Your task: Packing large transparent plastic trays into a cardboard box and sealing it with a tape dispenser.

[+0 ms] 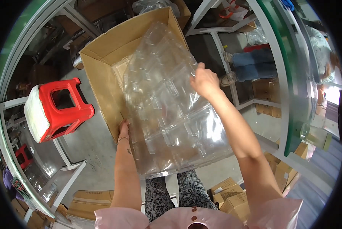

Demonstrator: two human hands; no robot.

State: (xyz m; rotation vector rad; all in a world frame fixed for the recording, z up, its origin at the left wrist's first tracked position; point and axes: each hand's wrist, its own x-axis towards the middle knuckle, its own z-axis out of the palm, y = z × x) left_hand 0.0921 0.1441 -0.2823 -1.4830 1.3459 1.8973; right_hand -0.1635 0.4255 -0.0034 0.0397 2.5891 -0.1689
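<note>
Two bare forearms reach forward over a large open cardboard box (102, 57) on the floor. A stack of clear plastic trays (167, 110) leans from the box toward the person's lap. A red stool (62, 108) stands left. The right hand (204, 81) curls closed on the stack's far right edge; the left hand (124, 129) grips its near left edge, fingers hidden

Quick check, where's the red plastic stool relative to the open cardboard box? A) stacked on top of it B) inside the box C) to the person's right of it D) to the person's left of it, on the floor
D: the red plastic stool stands on the grey floor to the person's left of the open cardboard box, apart from it, while both hands hold the clear plastic blister tray over the box.
</note>
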